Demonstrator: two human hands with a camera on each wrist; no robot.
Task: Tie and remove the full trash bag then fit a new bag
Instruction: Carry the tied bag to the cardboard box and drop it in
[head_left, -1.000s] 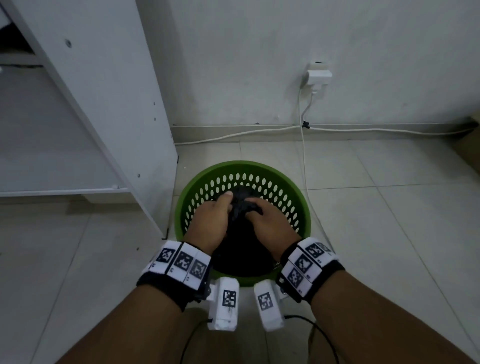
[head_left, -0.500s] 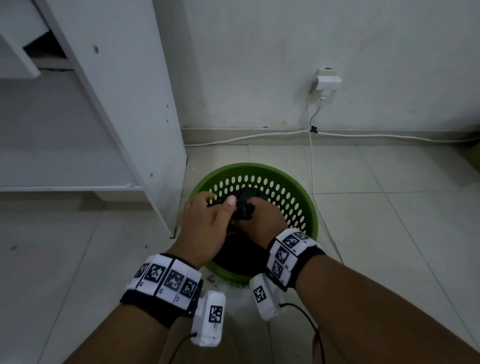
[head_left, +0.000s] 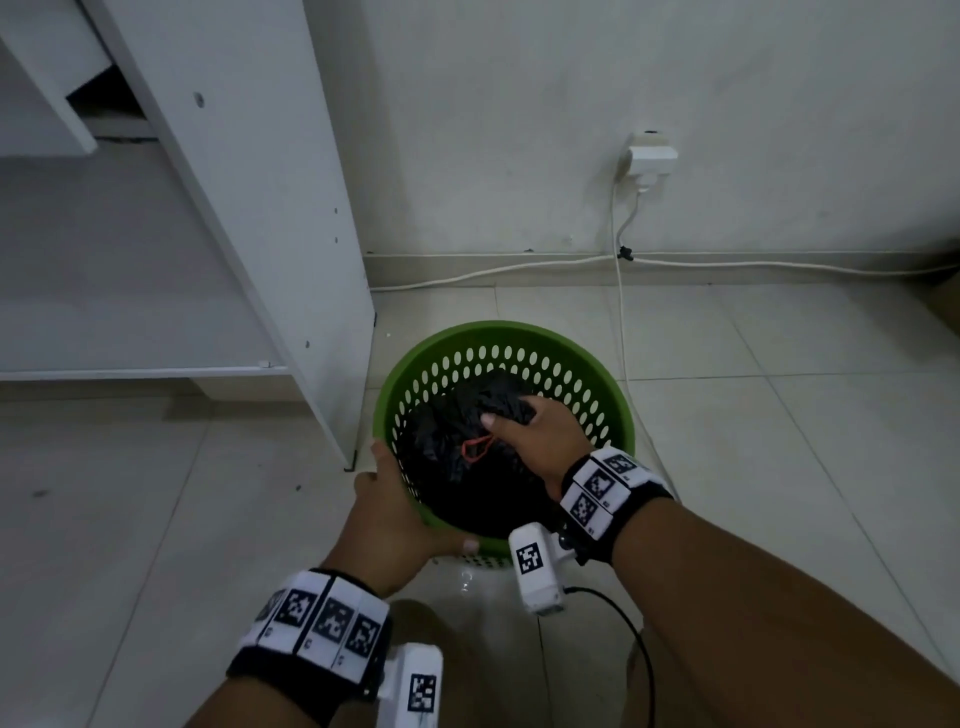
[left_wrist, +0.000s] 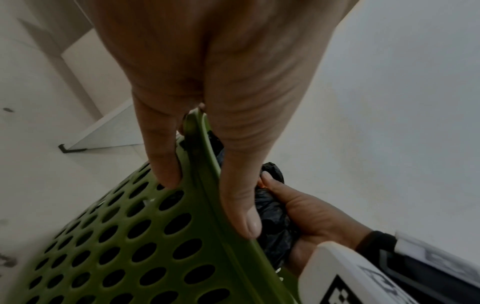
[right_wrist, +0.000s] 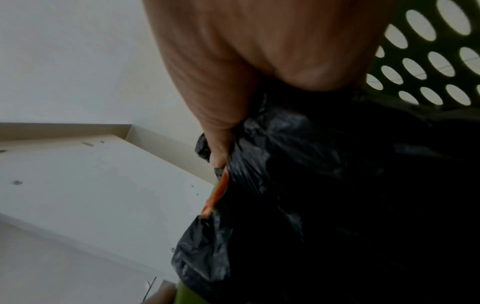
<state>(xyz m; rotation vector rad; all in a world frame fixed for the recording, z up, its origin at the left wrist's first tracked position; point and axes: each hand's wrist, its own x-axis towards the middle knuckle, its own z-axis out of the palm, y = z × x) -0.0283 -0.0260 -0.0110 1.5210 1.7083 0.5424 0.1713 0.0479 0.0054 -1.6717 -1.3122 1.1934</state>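
A green perforated bin (head_left: 613, 400) (left_wrist: 135, 242) (right_wrist: 426, 51) stands on the tiled floor with a full black trash bag (head_left: 452, 447) (right_wrist: 324, 205) inside. The bag's top is gathered, and a red drawstring loop (head_left: 477, 447) (right_wrist: 217, 197) lies on it. My right hand (head_left: 535, 436) (left_wrist: 306, 216) grips the bunched neck of the bag inside the bin. My left hand (head_left: 395, 514) (left_wrist: 207, 144) grips the bin's near-left rim, thumb on the rim's top and fingers down the outer wall.
A white cabinet side panel (head_left: 270, 208) stands just left of the bin, with a shelf (head_left: 140, 371) further left. A wall socket with a plug (head_left: 649, 156) and white cables (head_left: 621, 312) run down the wall and along the floor behind the bin.
My left hand let go of the bag's neck and moved down-left onto the bin's rim. My right hand stays on the gathered bag top. The head view has shifted upward.
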